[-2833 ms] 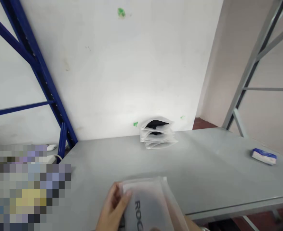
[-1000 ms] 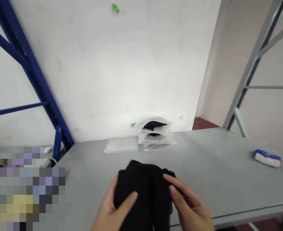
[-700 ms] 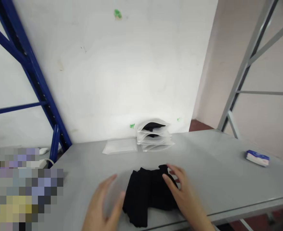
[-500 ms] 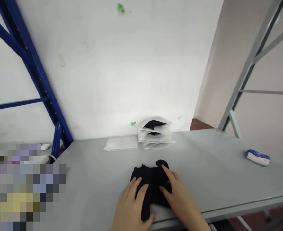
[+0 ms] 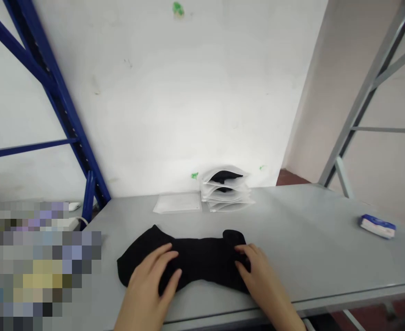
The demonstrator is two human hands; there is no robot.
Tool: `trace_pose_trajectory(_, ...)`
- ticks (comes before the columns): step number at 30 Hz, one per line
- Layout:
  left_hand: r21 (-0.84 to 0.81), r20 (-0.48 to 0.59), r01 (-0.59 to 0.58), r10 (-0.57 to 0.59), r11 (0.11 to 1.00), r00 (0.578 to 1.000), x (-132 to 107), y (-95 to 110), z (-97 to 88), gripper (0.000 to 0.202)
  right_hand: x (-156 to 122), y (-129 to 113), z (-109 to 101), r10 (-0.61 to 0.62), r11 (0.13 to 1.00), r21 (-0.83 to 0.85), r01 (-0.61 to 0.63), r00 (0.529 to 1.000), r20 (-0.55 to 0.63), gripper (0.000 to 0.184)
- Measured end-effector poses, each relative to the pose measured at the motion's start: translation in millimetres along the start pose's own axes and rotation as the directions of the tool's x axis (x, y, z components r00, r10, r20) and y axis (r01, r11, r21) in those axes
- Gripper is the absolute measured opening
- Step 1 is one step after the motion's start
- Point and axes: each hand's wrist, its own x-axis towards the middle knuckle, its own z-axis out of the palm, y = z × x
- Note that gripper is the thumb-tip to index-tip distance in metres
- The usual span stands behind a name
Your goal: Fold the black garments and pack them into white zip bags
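A black cloth piece (image 5: pixel 202 259) lies spread across the front of the grey table, wide at both ends and narrower in the middle. On its left part rests my left hand (image 5: pixel 150 280), fingers apart and flat on the fabric. My right hand (image 5: pixel 257 271) is at the other end, thumb and fingers closed about the cloth's right edge, where a small rounded flap folds up. Part of each end is covered by my hands.
Against the wall stands a stack of white translucent pouches (image 5: pixel 226 197), some with black cloth inside. Left of it lies a flat white pouch (image 5: pixel 178 203). A blue-and-white packet (image 5: pixel 377 226) sits far right. Blue rack posts (image 5: pixel 64 115) rise at left, beside a blurred-out area.
The cloth was bunched up and narrower; it now lies opened out to the left. My left hand has moved left, while my right hand stays at the right end.
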Motion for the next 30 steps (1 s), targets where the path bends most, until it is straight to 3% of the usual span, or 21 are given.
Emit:
trace_pose_trajectory(3, 0.143, 0.198, 0.051, -0.079, 0.988, 0.977, 7.0, -7.6, 12.1, 0.052, 3.1, 4.9, -8.5, -0.03, 0.999, 0.024, 0.03, 1.0, 0.002, 0.018)
trace_pose_trajectory(7, 0.192, 0.218, 0.087, -0.129, 0.977, 0.967, 23.8, -29.3, 11.7, 0.059, 9.3, 7.3, -23.3, -0.059, 0.998, -0.016, 0.06, 0.996, 0.067, 0.012)
trace_pose_trajectory(11, 0.186, 0.215, 0.05, -0.091, 0.981, 0.972, 27.2, -29.8, 8.5, 0.05, 11.3, -4.5, -40.1, -0.091, 0.994, 0.069, 0.081, 0.983, 0.158, 0.012)
trace_pose_trajectory(15, 0.016, 0.25, -0.01, 0.006, 1.0, 0.968, 18.8, -10.9, 13.2, 0.037, 6.3, -19.0, -53.9, -0.04, 0.981, 0.193, -0.023, 0.948, 0.317, 0.007)
trace_pose_trajectory(18, -0.086, 0.299, -0.005, 0.031, 0.996, 0.954, 18.6, 7.5, 14.2, 0.041, 2.5, -20.5, -55.2, -0.038, 0.974, 0.223, -0.051, 0.925, 0.378, 0.02)
trace_pose_trajectory(23, -0.385, 0.456, 0.092, 0.103, 0.918, 0.884, 38.6, 30.5, 9.3, 0.056, 5.6, -12.0, -47.2, -0.116, 0.978, 0.203, 0.047, 0.932, 0.343, 0.026)
trace_pose_trajectory(26, -0.512, 0.418, 0.132, 0.111, 0.849, 0.902, 52.7, 28.6, 9.0, 0.065, 13.0, -8.6, -44.1, -0.194, 0.965, 0.22, 0.145, 0.956, 0.22, 0.024)
trace_pose_trajectory(28, -0.329, 0.367, 0.075, 0.055, 0.941, 0.929, 59.9, 18.5, 8.3, 0.069, 16.8, -6.3, -43.3, -0.231, 0.954, 0.224, 0.198, 0.964, 0.133, 0.024)
trace_pose_trajectory(30, -0.026, 0.325, 0.042, -0.032, 0.999, 0.945, 65.2, 3.5, 5.6, 0.068, 18.0, -2.9, -42.9, -0.249, 0.949, 0.217, 0.227, 0.965, 0.082, 0.025)
